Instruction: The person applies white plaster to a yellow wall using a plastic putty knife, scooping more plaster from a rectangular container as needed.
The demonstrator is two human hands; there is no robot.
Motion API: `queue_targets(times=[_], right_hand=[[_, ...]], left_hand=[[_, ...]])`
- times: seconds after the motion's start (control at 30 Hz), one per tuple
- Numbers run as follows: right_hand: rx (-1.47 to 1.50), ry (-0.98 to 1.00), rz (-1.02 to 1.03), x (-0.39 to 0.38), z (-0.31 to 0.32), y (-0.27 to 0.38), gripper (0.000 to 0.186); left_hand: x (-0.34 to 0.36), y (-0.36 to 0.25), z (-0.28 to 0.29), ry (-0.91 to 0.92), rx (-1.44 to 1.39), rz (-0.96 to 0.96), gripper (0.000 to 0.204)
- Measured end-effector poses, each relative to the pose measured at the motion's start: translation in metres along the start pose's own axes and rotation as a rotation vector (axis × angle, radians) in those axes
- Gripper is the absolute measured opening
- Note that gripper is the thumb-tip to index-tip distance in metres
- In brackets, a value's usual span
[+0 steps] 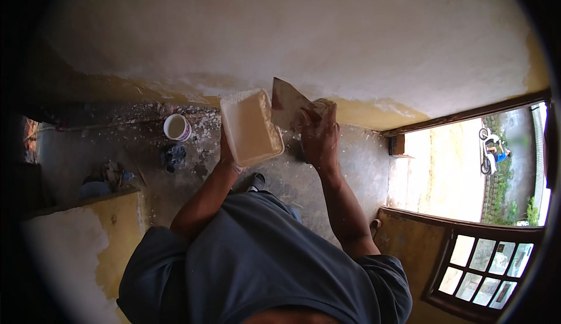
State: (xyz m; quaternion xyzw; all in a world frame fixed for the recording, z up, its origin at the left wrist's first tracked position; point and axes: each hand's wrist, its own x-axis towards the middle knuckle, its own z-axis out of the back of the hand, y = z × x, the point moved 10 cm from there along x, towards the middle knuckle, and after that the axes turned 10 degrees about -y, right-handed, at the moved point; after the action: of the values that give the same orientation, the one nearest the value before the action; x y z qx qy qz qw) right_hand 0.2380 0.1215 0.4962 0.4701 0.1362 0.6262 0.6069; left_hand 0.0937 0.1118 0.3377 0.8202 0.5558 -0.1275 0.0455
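Observation:
My left hand (227, 150) supports a pale rectangular tray (272, 154) from its left side and underneath; most of its fingers are hidden behind it. Smooth cream-coloured putty (246, 126) lies inside, with a rough smear along the right rim. Just right of the tray, my right hand (319, 130) is closed round a wide, flat putty knife (286, 100), whose handle is covered by the fingers. The blade points up and left, close to the tray's upper right corner. Ahead of both hands stands a wall (280, 26) coated in whitish filler, with yellow paint showing low down.
A white bucket (177, 127) stands on the splattered floor (263, 186) at left, near a dark crumpled cloth (173, 157). A low wall (99, 236) is at lower left. An open doorway (444, 160) and a paned window (485, 265) lie right; outside, someone is on a motorbike (486, 151).

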Motion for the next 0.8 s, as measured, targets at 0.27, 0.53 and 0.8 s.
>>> queue_targets(times=[0.27,0.53,0.8], right_hand=[[-0.27,0.414,-0.013,-0.008,-0.106,-0.001,0.031],[-0.161,0.451,-0.128,-0.019,-0.133,-0.045,0.037],[0.143,0.342,-0.294,0.011,-0.103,-0.082,0.021]], left_hand=[[0.021,0.013,0.011,-0.106,0.093,-0.108,0.053],[0.028,0.016,0.049,-0.237,0.173,-0.128,0.062],[0.037,0.028,0.024,-0.139,0.129,-0.059,0.056]])
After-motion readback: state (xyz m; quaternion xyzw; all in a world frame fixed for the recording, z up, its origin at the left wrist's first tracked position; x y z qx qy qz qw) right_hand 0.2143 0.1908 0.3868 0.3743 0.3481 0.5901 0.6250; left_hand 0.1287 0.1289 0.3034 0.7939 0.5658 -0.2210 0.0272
